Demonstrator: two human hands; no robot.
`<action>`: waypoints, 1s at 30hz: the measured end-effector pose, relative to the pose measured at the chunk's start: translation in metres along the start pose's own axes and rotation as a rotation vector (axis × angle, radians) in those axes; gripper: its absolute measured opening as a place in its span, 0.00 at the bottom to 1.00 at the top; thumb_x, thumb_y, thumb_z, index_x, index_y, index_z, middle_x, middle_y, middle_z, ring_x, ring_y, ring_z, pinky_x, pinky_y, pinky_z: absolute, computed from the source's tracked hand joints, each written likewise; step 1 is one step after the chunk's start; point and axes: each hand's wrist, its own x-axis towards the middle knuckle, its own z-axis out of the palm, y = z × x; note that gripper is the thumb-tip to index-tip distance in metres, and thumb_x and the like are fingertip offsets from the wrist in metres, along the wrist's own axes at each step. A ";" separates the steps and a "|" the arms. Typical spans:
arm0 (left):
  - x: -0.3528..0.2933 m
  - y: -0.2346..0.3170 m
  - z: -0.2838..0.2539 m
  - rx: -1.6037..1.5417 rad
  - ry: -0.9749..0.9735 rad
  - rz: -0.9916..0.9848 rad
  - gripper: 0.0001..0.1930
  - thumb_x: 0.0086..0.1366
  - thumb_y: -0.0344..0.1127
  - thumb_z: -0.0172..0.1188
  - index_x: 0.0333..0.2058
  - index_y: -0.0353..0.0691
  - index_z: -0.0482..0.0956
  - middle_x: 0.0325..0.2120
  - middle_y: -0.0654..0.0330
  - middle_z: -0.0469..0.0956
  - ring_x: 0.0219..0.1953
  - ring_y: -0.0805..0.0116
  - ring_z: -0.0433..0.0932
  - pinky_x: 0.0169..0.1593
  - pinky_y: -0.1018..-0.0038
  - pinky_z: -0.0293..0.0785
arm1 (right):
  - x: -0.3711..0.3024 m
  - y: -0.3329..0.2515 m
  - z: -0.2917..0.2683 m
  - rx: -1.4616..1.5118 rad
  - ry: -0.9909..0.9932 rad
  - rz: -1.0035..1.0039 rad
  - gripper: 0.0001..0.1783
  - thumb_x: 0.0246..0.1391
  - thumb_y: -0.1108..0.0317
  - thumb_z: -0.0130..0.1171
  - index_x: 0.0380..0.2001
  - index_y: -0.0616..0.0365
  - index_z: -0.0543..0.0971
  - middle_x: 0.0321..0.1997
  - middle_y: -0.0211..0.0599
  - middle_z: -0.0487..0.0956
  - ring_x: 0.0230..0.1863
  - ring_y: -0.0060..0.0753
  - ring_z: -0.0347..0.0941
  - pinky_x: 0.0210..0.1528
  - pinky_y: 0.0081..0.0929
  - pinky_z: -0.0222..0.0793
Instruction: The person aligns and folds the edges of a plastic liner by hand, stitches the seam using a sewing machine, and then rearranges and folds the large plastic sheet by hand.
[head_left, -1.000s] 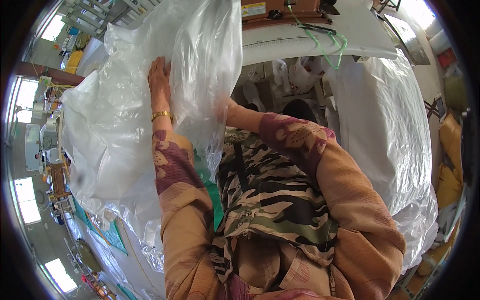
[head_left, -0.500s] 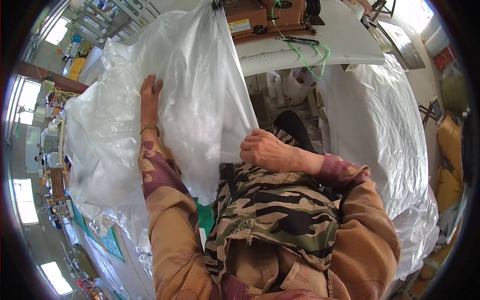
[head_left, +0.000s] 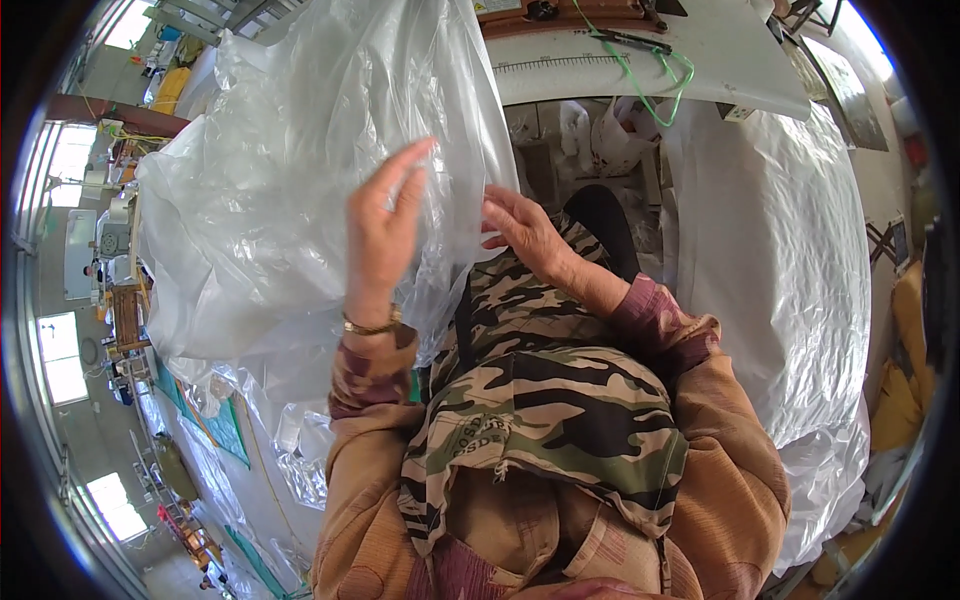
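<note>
A large translucent white plastic sheet (head_left: 270,200) drapes in loose folds over the left side, its right edge hanging beside my lap. Over its folds, my left hand (head_left: 385,225) is blurred by motion, fingers stretched out and nothing in them. At the sheet's right edge is my right hand (head_left: 528,238), its fingers apart and the tips touching or very close to the plastic. The sheet hides what lies under it.
Ahead stands a brown sewing machine (head_left: 570,20), mostly cut off, on a pale table (head_left: 720,75) with a ruler strip. Black snips (head_left: 630,41) and green thread (head_left: 688,85) lie there. More white plastic (head_left: 770,270) hangs at right. A camouflage apron (head_left: 560,410) covers my lap.
My left hand has come off the sheet and moved right, toward my other hand. The right hand has loosened its closed fingers and shifted up the sheet's edge. The view has tilted downward.
</note>
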 end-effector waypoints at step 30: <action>-0.042 0.008 0.058 0.447 0.024 0.248 0.07 0.61 0.24 0.57 0.38 0.36 0.75 0.28 0.54 0.76 0.31 0.53 0.77 0.31 0.63 0.72 | -0.036 -0.009 -0.009 -0.730 0.148 -0.664 0.08 0.55 0.71 0.58 0.27 0.58 0.69 0.24 0.42 0.72 0.30 0.47 0.72 0.40 0.38 0.66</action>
